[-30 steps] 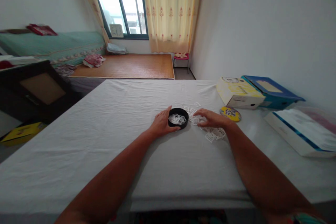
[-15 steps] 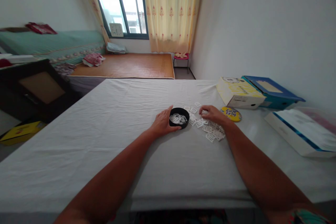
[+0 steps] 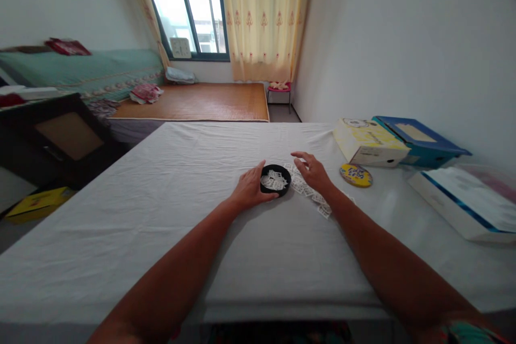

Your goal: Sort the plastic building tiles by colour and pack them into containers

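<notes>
My left hand (image 3: 249,187) curves round the left side of a shallow, round black container (image 3: 287,178), its thumb along the near side and its fingers at the far side. Small white frame-like square pieces (image 3: 274,179) lie heaped inside it. More of these loose white squares (image 3: 307,190) are spread on the cloth to the right, partly hidden under my right hand and forearm. Above them, to the right of the container, hovers my right hand (image 3: 312,171), thumb and forefinger apart, with no piece visible in it.
A round yellow lid (image 3: 356,176) with blue print lies right of the pieces. Behind it stand a yellow-white box (image 3: 368,145) and a blue box (image 3: 423,140). A white tissue-like pack (image 3: 463,207) sits at the right on the white tablecloth (image 3: 161,215).
My right hand has moved left and slightly away from me, towards the container, and its fingers have spread from a pinch. My left hand stays on the container.
</notes>
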`<state>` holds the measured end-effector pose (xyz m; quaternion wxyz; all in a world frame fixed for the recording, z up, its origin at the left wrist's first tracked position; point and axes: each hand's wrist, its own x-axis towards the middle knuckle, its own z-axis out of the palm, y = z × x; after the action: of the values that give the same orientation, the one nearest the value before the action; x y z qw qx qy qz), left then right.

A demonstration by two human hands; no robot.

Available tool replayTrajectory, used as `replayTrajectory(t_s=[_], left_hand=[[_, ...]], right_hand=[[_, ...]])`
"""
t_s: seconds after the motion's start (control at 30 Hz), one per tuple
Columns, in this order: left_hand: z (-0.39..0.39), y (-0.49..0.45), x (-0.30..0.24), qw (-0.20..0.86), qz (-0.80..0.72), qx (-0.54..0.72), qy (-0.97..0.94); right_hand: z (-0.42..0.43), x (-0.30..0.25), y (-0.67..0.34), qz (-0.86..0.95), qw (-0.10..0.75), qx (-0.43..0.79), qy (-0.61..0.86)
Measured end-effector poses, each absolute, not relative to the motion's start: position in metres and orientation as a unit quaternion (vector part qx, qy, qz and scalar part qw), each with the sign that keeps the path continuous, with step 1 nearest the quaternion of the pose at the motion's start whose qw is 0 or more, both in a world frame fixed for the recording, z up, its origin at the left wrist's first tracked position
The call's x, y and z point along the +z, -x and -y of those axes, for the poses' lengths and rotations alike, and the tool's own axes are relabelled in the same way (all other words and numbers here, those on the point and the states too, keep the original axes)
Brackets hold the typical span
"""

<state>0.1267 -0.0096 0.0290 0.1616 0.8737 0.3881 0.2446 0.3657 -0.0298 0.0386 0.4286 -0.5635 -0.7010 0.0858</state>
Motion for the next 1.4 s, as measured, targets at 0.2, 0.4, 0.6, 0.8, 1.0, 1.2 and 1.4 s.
replayTrajectory(t_s=[0.2, 0.4, 0.6, 0.8, 1.0, 1.2, 1.4], left_hand=[[0.003, -0.123, 0.028, 0.153, -0.408, 0.237, -0.868], [0.005, -0.123, 0.03, 0.152, -0.419, 0.235, -0.864], [0.004, -0.121, 0.029, 0.159, -0.408, 0.244, -0.865], [0.006, -0.122, 0.029, 0.163, -0.388, 0.243, -0.874], [0.012, -0.125, 0.032, 0.18, -0.377, 0.24, -0.877], [0.019, -0.131, 0.034, 0.189, -0.363, 0.22, -0.885], [0.019, -0.131, 0.034, 0.193, -0.358, 0.216, -0.888]], right_hand=[[0.02, 0.017, -0.377, 0.816, 0.174, 0.013, 0.551], [0.035, 0.029, -0.37, 0.811, 0.097, -0.009, 0.577], [0.037, 0.035, -0.371, 0.792, 0.128, -0.033, 0.597], [0.033, 0.025, -0.378, 0.768, 0.172, 0.004, 0.617], [0.034, 0.039, -0.387, 0.719, 0.35, 0.029, 0.6], [0.053, 0.06, -0.343, 0.741, 0.452, 0.067, 0.492], [0.057, 0.071, -0.345, 0.774, 0.4, 0.093, 0.482]])
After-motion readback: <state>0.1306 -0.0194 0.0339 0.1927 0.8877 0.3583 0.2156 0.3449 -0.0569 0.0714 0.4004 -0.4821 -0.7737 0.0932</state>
